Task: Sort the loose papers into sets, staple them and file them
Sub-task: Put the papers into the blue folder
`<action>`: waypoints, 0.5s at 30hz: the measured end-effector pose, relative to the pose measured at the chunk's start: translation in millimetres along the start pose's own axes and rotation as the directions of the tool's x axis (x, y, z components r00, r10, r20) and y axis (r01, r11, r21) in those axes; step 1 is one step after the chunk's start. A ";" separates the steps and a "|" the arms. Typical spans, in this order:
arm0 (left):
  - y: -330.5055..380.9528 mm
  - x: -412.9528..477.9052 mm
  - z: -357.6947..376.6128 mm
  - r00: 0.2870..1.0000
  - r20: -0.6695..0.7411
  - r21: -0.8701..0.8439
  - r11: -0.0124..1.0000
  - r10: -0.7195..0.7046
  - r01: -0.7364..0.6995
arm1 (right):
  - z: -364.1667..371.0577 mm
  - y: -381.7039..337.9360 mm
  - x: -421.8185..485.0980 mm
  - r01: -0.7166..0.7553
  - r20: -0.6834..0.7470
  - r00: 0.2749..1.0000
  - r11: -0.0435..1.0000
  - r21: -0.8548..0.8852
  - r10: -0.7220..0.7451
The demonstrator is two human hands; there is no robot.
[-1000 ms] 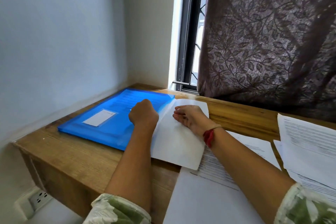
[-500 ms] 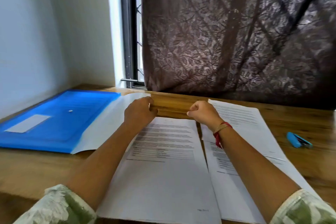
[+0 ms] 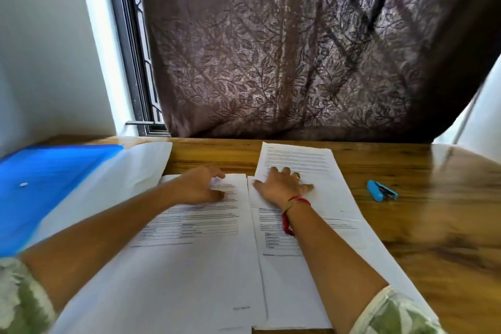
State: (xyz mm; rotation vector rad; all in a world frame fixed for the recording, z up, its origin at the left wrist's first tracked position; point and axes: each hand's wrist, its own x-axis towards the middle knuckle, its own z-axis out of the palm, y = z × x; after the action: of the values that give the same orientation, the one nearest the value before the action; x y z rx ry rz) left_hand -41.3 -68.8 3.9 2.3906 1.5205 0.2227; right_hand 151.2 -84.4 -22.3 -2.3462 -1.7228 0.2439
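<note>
Wooden bench (image 3: 433, 214), head view, some motion blur. Left hand (image 3: 199, 187) rests on the far end of a white printed paper stack (image 3: 195, 266) lying at the middle of the near edge; fingers loosely bent and apart from the thumb, gripping nothing that shows. Right hand (image 3: 282, 187) lies flat with its fingers spread, pressing on a white text-covered sheet (image 3: 298, 156) that reaches toward the far edge; it overlaps a second white printed stack (image 3: 352, 241), which sits just right of the first, their edges nearly touching. Red thread bracelet (image 3: 288, 218) on the right wrist, ring on one right finger. Green-and-white patterned sleeves (image 3: 393, 314) at both bottom corners. Flat blue plastic folder (image 3: 43, 184) at the left edge of the bench, with a blank white sheet (image 3: 127, 179) sticking out of its right side toward the left hand. Small blue stapler (image 3: 382, 190) lies on bare wood toward the right edge, well apart from the right hand. Behind the far edge are a brown leaf-patterned curtain (image 3: 298, 49) and, left of it, a dark window frame (image 3: 130, 62).
</note>
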 end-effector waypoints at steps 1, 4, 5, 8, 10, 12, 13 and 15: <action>-4.7 0.8 -6.9 1.000 0.028 -0.033 0.999 0.002 -0.001 | 0.5 0.2 0.6 0.000 -0.001 1.000 1.000 0.004 0.000; -1.1 8.1 -26.9 0.996 -0.074 -0.329 0.944 -0.054 0.026 | 1.1 -0.2 1.9 0.000 -0.011 1.000 1.000 -0.002 0.000; 4.3 15.2 -28.5 0.989 -0.095 -0.483 0.874 -0.116 0.056 | 1.7 -0.1 1.9 0.000 -0.012 1.000 1.000 -0.009 0.000; 29.2 46.5 -19.8 0.961 0.021 -0.841 0.515 -0.277 0.167 | 5.7 0.0 2.2 -0.002 -0.018 1.000 0.999 -0.033 0.001; 46.6 69.9 -6.7 0.940 0.048 -0.869 0.449 -0.339 0.206 | 9.8 -0.5 2.2 0.003 -0.042 0.999 0.999 -0.041 -0.004; 64.7 87.5 5.1 0.904 0.048 -0.844 0.467 -0.425 0.264 | 12.2 -0.3 2.6 0.012 -0.071 0.997 0.999 -0.035 -0.014; 72.6 93.1 9.9 0.892 0.034 -0.845 0.463 -0.451 0.266 | 13.0 -0.1 3.1 0.026 -0.080 0.996 0.999 -0.038 -0.029; 85.3 101.8 12.4 0.891 0.052 -0.895 0.375 -0.451 0.242 | 13.7 2.0 6.0 0.066 -0.084 0.994 0.997 -0.044 -0.069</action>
State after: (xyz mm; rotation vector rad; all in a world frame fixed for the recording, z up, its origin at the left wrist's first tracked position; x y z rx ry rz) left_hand 79.0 -12.7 17.4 1.1714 1.4058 0.9375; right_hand 151.3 -78.1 -36.0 -2.2858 -1.7784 0.0962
